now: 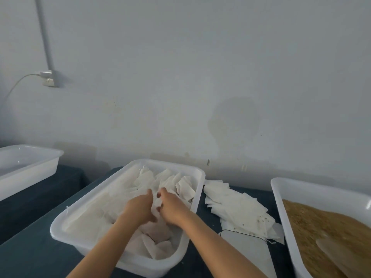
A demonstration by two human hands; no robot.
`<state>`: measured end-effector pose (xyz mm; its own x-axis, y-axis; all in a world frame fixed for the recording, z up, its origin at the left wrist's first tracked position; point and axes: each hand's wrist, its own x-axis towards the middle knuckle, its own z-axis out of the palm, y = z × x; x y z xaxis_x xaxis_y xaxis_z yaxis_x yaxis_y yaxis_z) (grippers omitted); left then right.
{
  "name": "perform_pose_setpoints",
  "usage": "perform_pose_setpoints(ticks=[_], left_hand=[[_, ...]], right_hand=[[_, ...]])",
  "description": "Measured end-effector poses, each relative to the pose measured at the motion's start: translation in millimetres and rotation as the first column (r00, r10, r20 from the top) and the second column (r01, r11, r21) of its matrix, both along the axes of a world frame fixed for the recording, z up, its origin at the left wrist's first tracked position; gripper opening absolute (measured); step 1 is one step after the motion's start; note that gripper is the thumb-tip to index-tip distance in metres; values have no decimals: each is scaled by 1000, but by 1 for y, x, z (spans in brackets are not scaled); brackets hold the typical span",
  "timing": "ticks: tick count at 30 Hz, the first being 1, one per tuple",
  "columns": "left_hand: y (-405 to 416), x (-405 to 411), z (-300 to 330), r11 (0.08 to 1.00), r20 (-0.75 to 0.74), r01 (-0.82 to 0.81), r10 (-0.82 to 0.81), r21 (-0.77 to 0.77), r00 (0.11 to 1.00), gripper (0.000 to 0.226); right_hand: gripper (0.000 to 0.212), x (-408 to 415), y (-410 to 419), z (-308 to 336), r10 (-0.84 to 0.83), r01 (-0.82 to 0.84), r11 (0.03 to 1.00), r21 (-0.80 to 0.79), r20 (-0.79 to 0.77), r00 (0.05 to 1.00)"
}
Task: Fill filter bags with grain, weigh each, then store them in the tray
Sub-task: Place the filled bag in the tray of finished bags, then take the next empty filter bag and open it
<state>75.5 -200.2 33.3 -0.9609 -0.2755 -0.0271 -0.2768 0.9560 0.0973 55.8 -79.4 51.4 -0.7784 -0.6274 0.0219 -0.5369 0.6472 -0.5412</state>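
Note:
A white tray [197, 184] in the middle of the table holds several white filter bags [176, 179]. Both my hands reach into it side by side. My left hand [139, 207] and my right hand [173, 207] have curled fingers and pinch one filter bag [157, 203] between them, above the heap. At the right a second white tray [281, 190] holds brown grain [313, 221] with a pale scoop [337, 251] lying in it. The flat scale [249, 251] sits between the two trays, with nothing on its plate.
A loose pile of flat empty filter bags [236, 205] lies behind the scale, some overlapping its far edge. Another white tray [32, 167] stands at the far left. The table has a dark blue cover [30, 247]. A wall is close behind.

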Motion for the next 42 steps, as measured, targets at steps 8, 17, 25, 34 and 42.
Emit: perform_pose_setpoints(ticks=[8,17,25,34,42], left_hand=[[52,-19,33,982,-435,154,-92,110,896,41],[98,-35,21,942,-448,267,-152,205,881,29],[93,-37,5,921,-446,224,-62,319,893,23],[113,-29,22,861,-557,329,-65,389,828,14],[199,-53,49,402,-328,343,-109,849,938,32]], right_hand=[[18,-46,100,14,-428,378,888,-261,-172,887],[45,-47,167,-59,-622,644,718,265,-172,764],[29,-52,174,-53,-619,651,738,180,-206,758],[30,-49,173,-1,-771,723,632,-280,-131,623],[10,-58,241,79,-736,666,477,-574,153,659]])
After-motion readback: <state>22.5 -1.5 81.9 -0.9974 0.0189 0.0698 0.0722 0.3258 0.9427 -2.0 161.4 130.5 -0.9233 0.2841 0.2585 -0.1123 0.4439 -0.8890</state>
